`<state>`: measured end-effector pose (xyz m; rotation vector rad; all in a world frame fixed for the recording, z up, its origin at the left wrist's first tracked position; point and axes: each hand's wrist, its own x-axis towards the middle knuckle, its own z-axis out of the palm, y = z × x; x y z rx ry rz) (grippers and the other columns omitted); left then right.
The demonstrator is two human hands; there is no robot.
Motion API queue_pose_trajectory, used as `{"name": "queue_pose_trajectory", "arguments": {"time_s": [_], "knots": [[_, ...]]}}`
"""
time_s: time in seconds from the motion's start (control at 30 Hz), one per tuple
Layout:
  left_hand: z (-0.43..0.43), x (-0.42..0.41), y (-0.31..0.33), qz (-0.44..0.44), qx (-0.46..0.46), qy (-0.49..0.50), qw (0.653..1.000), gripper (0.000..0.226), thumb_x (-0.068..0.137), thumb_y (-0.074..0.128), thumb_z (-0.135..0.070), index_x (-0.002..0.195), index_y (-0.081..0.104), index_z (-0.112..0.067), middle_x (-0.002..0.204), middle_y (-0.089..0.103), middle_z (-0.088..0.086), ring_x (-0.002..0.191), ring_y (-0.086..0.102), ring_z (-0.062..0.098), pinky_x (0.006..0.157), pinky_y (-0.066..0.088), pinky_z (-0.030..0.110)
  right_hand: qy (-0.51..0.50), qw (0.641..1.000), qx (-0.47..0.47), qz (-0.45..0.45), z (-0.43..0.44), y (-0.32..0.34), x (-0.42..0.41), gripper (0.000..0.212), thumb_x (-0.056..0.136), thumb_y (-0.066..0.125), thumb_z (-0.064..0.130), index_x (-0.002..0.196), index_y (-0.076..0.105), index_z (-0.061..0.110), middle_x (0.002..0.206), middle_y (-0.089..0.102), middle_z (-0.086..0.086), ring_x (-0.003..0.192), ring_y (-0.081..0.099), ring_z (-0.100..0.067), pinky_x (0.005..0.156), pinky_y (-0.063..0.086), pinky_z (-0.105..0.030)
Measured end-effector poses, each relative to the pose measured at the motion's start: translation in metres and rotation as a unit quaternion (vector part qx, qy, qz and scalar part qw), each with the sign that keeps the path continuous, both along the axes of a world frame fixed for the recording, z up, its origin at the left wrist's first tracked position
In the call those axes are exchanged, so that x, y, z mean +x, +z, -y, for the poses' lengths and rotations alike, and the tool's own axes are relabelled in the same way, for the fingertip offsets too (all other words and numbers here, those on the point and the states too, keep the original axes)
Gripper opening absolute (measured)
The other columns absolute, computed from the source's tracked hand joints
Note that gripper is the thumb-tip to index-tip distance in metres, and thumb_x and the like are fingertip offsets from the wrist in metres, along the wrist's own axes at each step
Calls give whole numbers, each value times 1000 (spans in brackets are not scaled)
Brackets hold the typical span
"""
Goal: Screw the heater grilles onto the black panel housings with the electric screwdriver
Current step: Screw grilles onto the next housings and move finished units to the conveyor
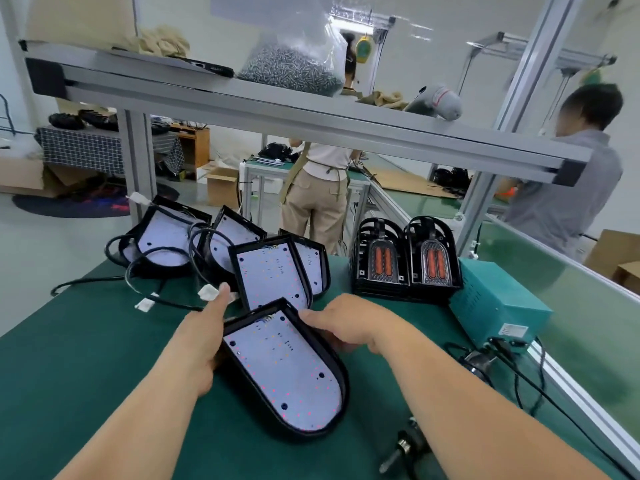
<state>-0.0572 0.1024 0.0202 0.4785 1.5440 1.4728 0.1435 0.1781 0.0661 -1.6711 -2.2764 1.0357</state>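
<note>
Lying face-up at the middle of the green bench mat (86, 358) is the nearest black panel housing (284, 372), its white LED board showing and its rounded end pointing toward five o'clock. Both bare hands are on it. The left hand (204, 337) presses along its nine-o'clock edge, thumb stretched up toward twelve; the other fingers are tucked behind the rim, so how tightly they curl cannot be told. The right hand (346, 323) lies over the one-o'clock corner, fingers spread loosely and resting on the rim rather than clenched around it.

Just beyond, at twelve o'clock, a second housing (272, 275) lies propped at a tilt, and more housings (166, 233) lean in a loose heap toward ten o'clock, black cables (145, 268) with white connectors looping among them. At two o'clock stand two stacks of heater grilles (405, 261), side by side and upright, orange elements visible behind their black bars. Right beside them, toward three o'clock, sits a teal power box (495, 303) with cords trailing off its front. The electric screwdriver (401, 448) lies on the mat at five o'clock, partly hidden under the right forearm.

Overhead, an aluminium shelf (277, 109) carries a clear bag of screws (294, 64). Two other people stand behind the bench, backs turned.
</note>
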Motion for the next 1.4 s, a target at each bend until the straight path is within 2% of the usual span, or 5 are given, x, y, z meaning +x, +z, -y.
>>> {"name": "queue_pose_trajectory", "arguments": {"time_s": [0.27,0.53,0.97,1.17,1.4], "knots": [[2,-19,2,362,50,-15,931,71,86,21,-83,87,49,-18,116,66,10,109,59,30,97,38,50,-232,944,231,-22,-74,15,46,26,90,61,28,82,64,3,80,64,-13,77,59,-30,53,39,-27],[12,14,14,176,21,-141,974,63,58,75,-54,110,72,-18,98,77,11,74,75,26,60,58,42,-286,929,229,46,-112,-3,38,63,91,66,41,138,41,8,131,47,-22,120,49,-40,96,48,-46],[8,20,2,157,51,-70,984,17,94,60,-8,104,69,1,81,77,11,60,72,23,47,56,31,-322,911,255,-29,-122,-6,32,87,85,72,35,151,21,11,140,43,-22,128,44,-42,103,44,-50],[13,11,9,140,36,-116,983,33,93,62,-33,100,75,-3,99,76,18,75,75,31,67,56,39,-93,914,327,-220,-88,23,31,85,72,84,16,143,38,29,118,56,12,98,56,11,75,39,1],[12,6,14,121,17,-101,987,33,95,61,-29,86,80,-3,101,74,24,82,73,35,72,59,45,315,861,395,-66,-17,22,7,76,67,64,-14,140,49,4,139,48,-10,133,45,-30,118,33,-39]]}}
